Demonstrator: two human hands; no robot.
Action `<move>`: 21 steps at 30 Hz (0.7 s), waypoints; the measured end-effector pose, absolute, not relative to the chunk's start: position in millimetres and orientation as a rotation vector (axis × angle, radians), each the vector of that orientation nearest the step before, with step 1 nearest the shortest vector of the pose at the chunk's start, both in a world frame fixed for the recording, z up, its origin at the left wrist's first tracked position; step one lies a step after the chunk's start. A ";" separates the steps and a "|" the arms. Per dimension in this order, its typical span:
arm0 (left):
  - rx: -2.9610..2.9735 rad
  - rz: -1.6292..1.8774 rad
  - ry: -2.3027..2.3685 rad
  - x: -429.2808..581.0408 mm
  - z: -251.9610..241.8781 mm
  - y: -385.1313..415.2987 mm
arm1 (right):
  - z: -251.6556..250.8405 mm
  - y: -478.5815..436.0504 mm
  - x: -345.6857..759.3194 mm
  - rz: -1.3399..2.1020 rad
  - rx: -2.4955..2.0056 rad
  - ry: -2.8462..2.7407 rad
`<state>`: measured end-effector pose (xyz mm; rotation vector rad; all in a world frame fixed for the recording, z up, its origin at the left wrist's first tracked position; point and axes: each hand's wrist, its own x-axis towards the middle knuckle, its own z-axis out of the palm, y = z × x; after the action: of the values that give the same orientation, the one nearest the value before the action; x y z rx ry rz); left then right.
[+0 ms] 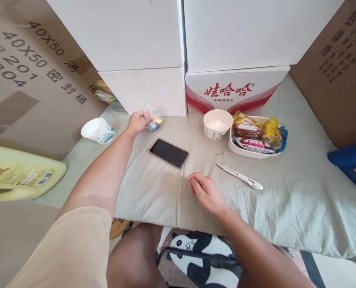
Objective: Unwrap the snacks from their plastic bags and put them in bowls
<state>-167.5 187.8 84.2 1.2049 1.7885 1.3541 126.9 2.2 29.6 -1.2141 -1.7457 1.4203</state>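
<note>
At the back left, my left hand (139,122) is closed on a small crinkled plastic packet (154,123), clear with blue, yellow and red print, against the cloth. My right hand (204,191) rests on the cloth near the front edge, its fingers curled in and nothing showing in them. Between the hands lies a black-screened phone (169,153). A white pen-like tool (239,176) is to the right of my right hand. One paper bowl (97,130) leans on its side left of my left hand. Another paper bowl (217,125) stands upright beyond the phone.
A white basket (251,153) holds several wrapped snacks. Stacked white boxes (148,90) and a red-and-white carton (236,94) line the back. Brown cartons (34,92) wall both sides. A yellow jug (25,172) lies at left; a blue container (352,166) is at right.
</note>
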 end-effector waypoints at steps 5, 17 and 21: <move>1.379 1.113 1.675 -130.6 104.7 108.7 | 28.1 1.2 139.1 1.382 -1.203 -1.487; 1.342 1.123 1.355 -4.6 8.4 -13.0 | 23.1 -5.3 178.0 1.154 -1.320 -1.397; 1.725 1.212 1.578 -2.3 12.0 -6.1 | 21.7 -1.8 183.1 0.935 -1.412 -1.477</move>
<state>-2.3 -6.1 12.0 1.7248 1.5781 1.2123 183.1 -1.8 21.7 -1.4118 -1.4771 0.9350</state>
